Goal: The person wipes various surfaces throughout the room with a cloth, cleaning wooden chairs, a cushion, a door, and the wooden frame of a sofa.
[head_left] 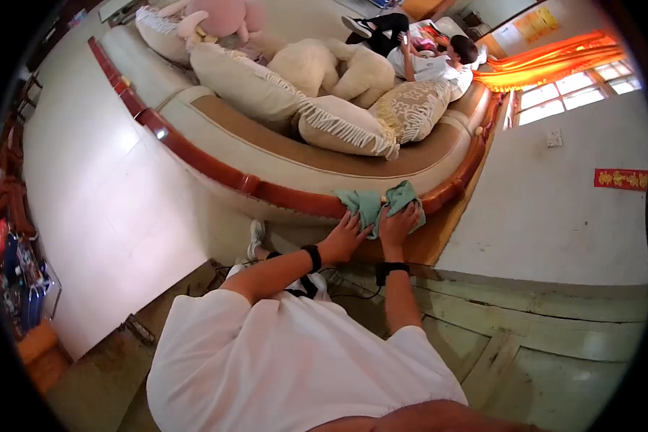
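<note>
A crumpled green cloth (368, 204) is draped over the wooden rail (295, 199) along the top of the sofa's back. My left hand (340, 239) is at the cloth's near left part, its fingertips pressed into the fabric. Beside it, my right hand (397, 227) has its fingers curled over the bunched right part of the cloth. The hands are close together but apart. Dark bands circle both wrists. Folds of cloth partly hide the fingertips and the rail beneath.
The curved sofa (216, 147) carries fringed cushions (345, 128) and plush toys (306, 66). Another person (439, 68) reclines at its far right end, holding a phone. A white wall (554, 209) stands at the right, and a greenish wooden panel (576, 381) is near my right side.
</note>
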